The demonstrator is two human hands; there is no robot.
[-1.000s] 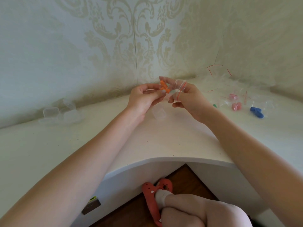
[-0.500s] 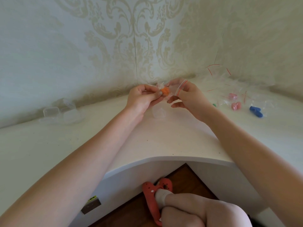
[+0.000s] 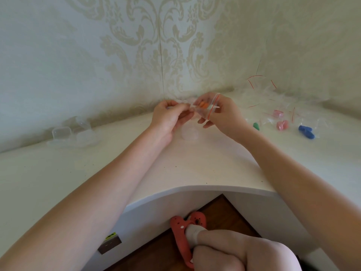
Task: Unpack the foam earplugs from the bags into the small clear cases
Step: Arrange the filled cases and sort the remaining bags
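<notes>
Item: orange earplugs (image 3: 204, 104), inside a small clear bag (image 3: 207, 108) with a red seal line, held above the tabletop (image 3: 195, 169) near the wall corner. Right hand (image 3: 222, 116): fingers curled, pinching the bag at its right side, red seal edge running steeply from upper right to lower left. Left hand (image 3: 169, 118): fingers curled, pinching the bag's left edge; whether it also has hold of an earplug cannot be told. Key relation: the earplugs lie between the two hands, just beside the right fingertips, and an open clear case (image 3: 189, 133) sits on the tabletop directly below them, nearer the left hand. Judged next step: draw the earplugs out leftward and drop them down into the case. Stock: spare cases (image 3: 73, 132) well to the left; heap of bags (image 3: 273, 100) with pink, green and blue earplugs to the right. Change from a second ago: the earplugs then showed at the left fingertips; they now sit further right, behind the plastic, and the bag's seal edge is turned toward the camera.
</notes>
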